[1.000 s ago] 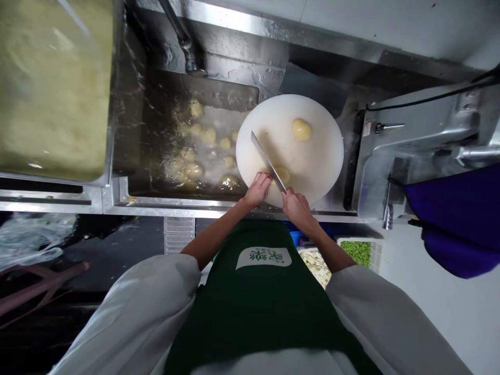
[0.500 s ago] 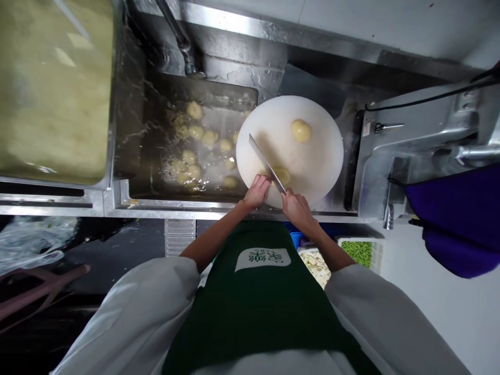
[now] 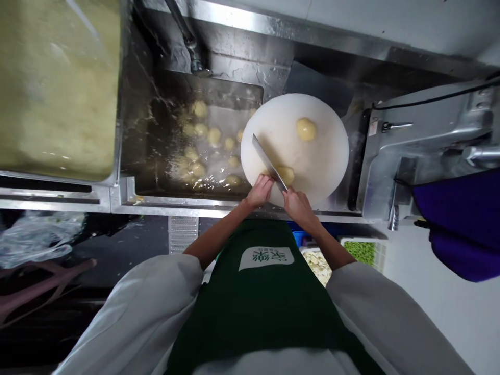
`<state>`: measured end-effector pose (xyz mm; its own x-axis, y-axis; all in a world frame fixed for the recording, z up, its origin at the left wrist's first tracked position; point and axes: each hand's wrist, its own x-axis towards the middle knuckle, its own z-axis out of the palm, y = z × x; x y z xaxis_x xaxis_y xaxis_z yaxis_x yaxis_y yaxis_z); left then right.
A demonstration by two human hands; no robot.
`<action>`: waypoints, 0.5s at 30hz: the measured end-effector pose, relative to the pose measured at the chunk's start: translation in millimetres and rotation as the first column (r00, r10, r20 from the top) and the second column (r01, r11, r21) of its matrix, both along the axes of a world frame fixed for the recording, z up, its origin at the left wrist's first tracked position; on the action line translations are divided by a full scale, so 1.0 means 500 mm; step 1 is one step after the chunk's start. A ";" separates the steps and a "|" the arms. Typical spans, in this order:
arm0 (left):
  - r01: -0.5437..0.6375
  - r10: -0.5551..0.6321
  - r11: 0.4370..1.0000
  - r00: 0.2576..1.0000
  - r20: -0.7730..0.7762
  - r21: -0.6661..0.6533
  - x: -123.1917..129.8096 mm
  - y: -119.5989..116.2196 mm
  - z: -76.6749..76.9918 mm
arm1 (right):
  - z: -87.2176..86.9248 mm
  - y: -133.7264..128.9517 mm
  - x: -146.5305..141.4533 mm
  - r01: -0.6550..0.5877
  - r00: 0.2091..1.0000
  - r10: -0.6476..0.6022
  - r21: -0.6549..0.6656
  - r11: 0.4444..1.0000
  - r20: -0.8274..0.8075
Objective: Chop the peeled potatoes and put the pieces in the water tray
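A kitchen knife [image 3: 266,159] is in my right hand [image 3: 298,206], its fingers wrapped round the handle and the blade slanting up to the left. Under the blade lies a peeled potato [image 3: 286,175], its visible part to the right of the knife. My left hand [image 3: 261,191] is closed at the blade's left side, fingertips curled down on the potato's near end, which they mostly hide. Farther back on the round white cutting board [image 3: 328,164] rests a whole peeled potato [image 3: 306,129], touched by neither hand.
Left of the board, a sink [image 3: 156,177] holds water and several peeled potatoes [image 3: 214,136] beneath a faucet [image 3: 197,62]. A large metal tub [image 3: 116,156] of cloudy yellowish liquid stands far left. Below the counter are a basket of chopped greens [image 3: 361,252] and pale slices [image 3: 317,264].
The whole view has shifted slightly, so the scene sits a little farther right. Both hands, the knife and the potato keep nearly the same places on the board.
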<state>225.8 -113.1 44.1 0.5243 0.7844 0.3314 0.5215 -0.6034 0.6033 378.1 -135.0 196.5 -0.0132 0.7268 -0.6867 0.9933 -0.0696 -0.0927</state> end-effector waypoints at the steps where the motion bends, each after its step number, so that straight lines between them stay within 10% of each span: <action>1: -0.003 0.003 1.000 1.000 -0.001 -0.001 -0.001 0.000 0.000 | 0.001 -0.001 0.000 -0.002 1.000 0.002 0.005 1.000 0.002; 9: -0.001 0.002 1.000 1.000 0.032 -0.014 0.001 -0.008 -0.006 | 0.000 0.014 -0.006 0.012 0.999 -0.013 -0.011 1.000 -0.029; 13: -0.219 0.217 0.976 0.955 0.201 -0.015 -0.026 0.031 0.099 | 0.042 0.017 0.006 0.040 0.999 -0.040 0.035 0.999 0.014; 15: -0.484 0.448 0.875 0.831 0.331 0.030 -0.042 0.097 0.183 | 0.050 0.008 0.010 0.021 1.000 -0.022 0.034 0.999 0.022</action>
